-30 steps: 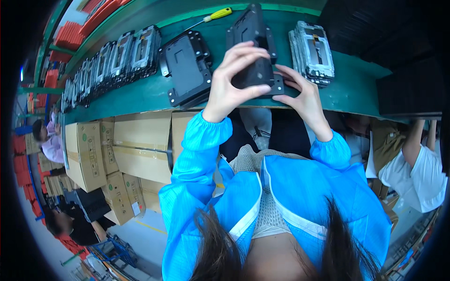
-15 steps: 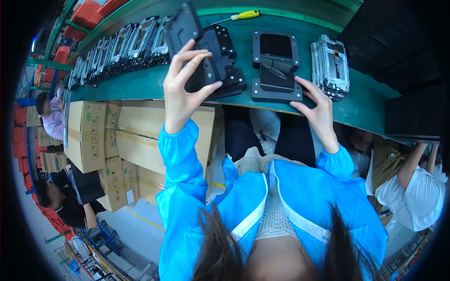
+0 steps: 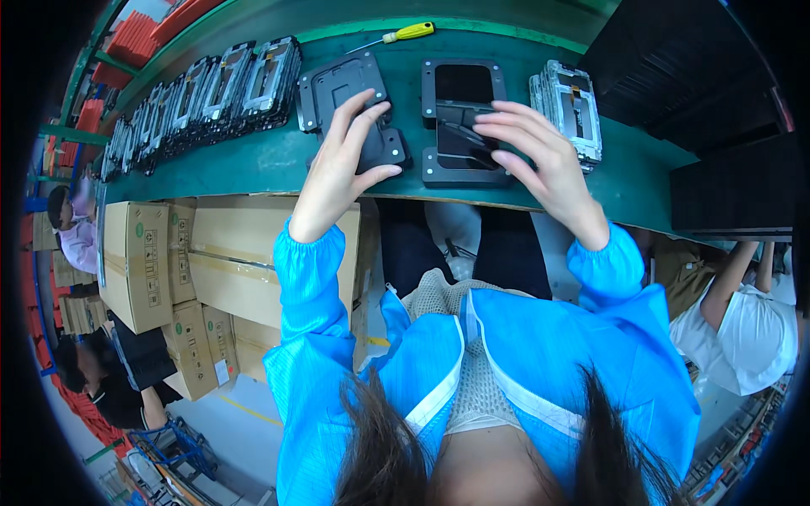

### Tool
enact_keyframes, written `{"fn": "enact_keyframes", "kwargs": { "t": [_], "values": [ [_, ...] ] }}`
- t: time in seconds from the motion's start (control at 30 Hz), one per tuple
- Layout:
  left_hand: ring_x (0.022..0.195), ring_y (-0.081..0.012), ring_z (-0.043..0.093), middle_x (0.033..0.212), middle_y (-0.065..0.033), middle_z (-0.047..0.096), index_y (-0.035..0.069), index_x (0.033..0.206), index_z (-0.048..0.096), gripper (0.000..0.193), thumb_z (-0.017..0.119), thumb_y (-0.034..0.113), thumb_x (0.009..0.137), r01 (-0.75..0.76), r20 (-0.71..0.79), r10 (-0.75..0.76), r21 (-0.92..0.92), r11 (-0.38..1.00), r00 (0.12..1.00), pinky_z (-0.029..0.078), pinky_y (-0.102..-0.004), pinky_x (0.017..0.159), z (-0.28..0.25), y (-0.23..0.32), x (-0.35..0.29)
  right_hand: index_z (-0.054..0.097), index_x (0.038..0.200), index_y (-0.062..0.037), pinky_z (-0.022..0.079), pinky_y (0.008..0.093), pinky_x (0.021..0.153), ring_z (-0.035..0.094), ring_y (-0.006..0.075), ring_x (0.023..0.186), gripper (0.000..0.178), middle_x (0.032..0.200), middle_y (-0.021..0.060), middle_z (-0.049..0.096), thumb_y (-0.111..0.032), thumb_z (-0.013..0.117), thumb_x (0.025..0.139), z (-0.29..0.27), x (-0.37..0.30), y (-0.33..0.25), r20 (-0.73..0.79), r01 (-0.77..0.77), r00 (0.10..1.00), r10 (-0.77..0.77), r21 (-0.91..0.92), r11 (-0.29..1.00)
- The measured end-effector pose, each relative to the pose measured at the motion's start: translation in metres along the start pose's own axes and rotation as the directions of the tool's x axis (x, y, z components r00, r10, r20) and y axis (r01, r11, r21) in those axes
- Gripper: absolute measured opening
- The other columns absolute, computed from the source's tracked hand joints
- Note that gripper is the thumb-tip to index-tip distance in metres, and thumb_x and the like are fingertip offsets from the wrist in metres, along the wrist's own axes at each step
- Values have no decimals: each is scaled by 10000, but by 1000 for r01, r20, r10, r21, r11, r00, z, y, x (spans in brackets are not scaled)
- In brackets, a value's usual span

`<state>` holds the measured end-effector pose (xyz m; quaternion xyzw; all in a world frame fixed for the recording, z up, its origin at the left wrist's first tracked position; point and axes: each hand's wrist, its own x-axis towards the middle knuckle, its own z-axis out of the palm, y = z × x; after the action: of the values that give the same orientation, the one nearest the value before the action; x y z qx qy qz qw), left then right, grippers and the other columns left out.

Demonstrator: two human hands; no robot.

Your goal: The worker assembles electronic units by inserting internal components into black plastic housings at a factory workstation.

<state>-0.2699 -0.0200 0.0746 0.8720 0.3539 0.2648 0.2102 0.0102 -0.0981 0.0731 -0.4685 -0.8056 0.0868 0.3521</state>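
Observation:
On the bench two black fixture blocks with small light round pins stand in front of me. My left hand [image 3: 342, 160] lies over the left fixture [image 3: 337, 84], which shows a shallow recess. Its fingers and thumb are apart, and no held thing is visible. Over the right fixture [image 3: 464, 176] is my right hand [image 3: 538, 153], fingers stretched out and thumb apart. Those fingertips are at the edge of a glossy black panel [image 3: 456, 152] lying in the fixture; whether they touch it I cannot tell. A second dark glossy rectangle [image 3: 464, 83] fills the fixture's far part.
A stack of metal-and-black phone frames [image 3: 572, 110] stands right of the fixtures; several more stacks [image 3: 270, 80] line the left. A yellow-handled screwdriver [image 3: 412, 32] lies behind. Black trays [image 3: 726, 194] are piled at right, cardboard boxes [image 3: 139, 261] below the bench. Other people are nearby.
The black plate my left hand held tilted up now lies flat at the left fixture, and that hand's grip has loosened. My right hand has moved from the fixture's right edge over the panel.

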Motion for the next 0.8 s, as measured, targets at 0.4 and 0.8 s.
{"fn": "enact_keyframes", "kwargs": {
  "t": [0.4,0.8],
  "values": [
    [1267,-337,470,1152,-138,570,17,1109,588,655,875,284,584,-71,18,69,367,928,997,336,-512,1095,47,33,2,595,960,1,497,382,939,532,314,1197,123,1194,161,576,-116,570,933,57,52,41,268,253,926,-267,85,964],
    [1216,-334,509,1030,-109,617,15,969,648,519,880,227,556,-77,-47,99,335,939,994,351,-502,1083,48,31,6,574,925,-17,546,334,803,547,302,1076,115,1032,129,545,-58,618,828,54,60,35,199,412,899,-391,-79,908]
  ]
}}
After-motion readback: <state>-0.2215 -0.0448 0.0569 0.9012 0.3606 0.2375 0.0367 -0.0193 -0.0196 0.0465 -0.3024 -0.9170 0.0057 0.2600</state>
